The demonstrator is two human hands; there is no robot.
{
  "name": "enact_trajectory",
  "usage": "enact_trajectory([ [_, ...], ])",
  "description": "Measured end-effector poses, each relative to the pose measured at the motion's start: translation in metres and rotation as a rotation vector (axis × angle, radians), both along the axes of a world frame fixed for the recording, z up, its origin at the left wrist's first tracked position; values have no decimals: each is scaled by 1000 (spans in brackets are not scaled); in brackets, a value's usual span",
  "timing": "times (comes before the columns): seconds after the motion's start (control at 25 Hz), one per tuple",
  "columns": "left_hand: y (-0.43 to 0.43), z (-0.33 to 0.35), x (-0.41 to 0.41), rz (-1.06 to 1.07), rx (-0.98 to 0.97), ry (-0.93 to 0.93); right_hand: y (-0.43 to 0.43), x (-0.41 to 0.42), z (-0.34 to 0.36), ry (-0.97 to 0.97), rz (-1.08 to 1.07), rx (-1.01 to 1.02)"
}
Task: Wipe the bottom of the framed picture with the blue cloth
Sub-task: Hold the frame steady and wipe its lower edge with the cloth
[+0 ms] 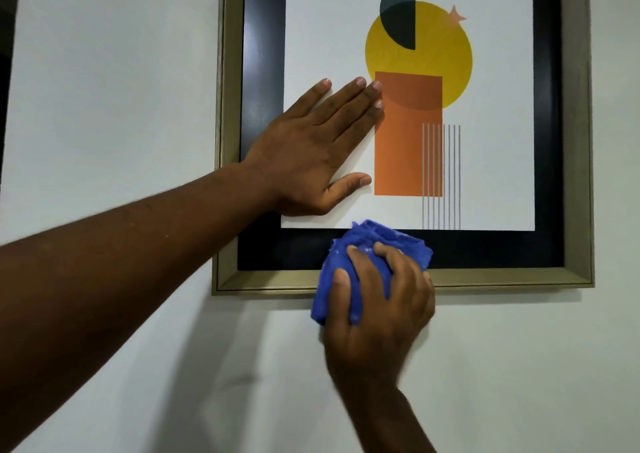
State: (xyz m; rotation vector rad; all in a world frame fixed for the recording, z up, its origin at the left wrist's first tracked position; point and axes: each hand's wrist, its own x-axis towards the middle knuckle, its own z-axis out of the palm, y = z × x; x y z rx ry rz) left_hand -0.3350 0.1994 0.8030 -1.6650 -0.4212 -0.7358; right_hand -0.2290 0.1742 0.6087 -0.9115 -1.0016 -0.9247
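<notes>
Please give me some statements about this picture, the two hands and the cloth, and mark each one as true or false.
1. The right hand grips the blue cloth. True.
2. The cloth lies over the bottom edge of the frame. True.
3. The left hand holds the frame's top corner. False: it lies flat and open on the picture's lower left part.
4. The picture lies on a table. False: it hangs on a wall.
5. The left hand's fingertips reach the orange rectangle. True.

Blue cloth (pixel 374 244) seemingly against frame bottom (pixel 502 277)
</notes>
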Motion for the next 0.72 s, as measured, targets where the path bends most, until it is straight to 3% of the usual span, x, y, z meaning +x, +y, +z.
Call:
enact_trajectory([
  [0.08, -1, 1, 0, -4, -11, 0, 1, -26, 12, 79, 14, -17],
  [0.24, -2, 1, -5, -5, -35, -3, -2, -11, -6, -105, -25, -39],
  [0.4, -3, 0, -6, 15, -43, -16, -5, -21, 7, 67, 24, -61],
  [0.56, -2, 1, -6, 8, -26, -7, -4, -77, 11, -109, 6, -166],
  [0.72, 4, 2, -7, -10, 21, -11, 2, -71, 6, -213, -13, -156],
])
